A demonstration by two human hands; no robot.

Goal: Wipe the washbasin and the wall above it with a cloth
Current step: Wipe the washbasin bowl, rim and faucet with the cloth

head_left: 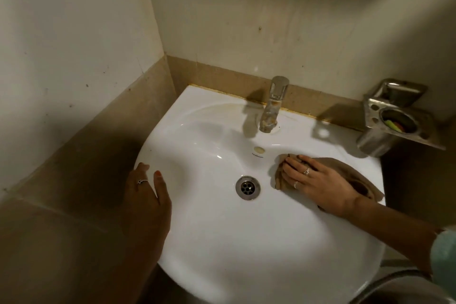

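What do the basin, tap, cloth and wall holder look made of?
Washbasin: glazed white ceramic, judging by its glossy highlights.
Tap: polished chromed metal, mirror-like, with brownish stains.
Cloth under the right hand: soft brown fabric, matte and creased; weave unclear.
Holder: probably stainless steel, duller brushed sheen.

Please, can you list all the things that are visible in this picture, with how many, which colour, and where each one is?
washbasin: one, white, centre, against the back wall
tap: one, silver metal, on the back rim of the basin
drain: one, silver metal, at the basin bottom
cloth: one, brown, on the right inner side of the basin
metal holder: one, steel, on the wall at right, with something green and red in its cup
wall: pale, spotted, beige tile band below
left hand: resting on the left rim, one ring
right hand: flat on the cloth, two rings
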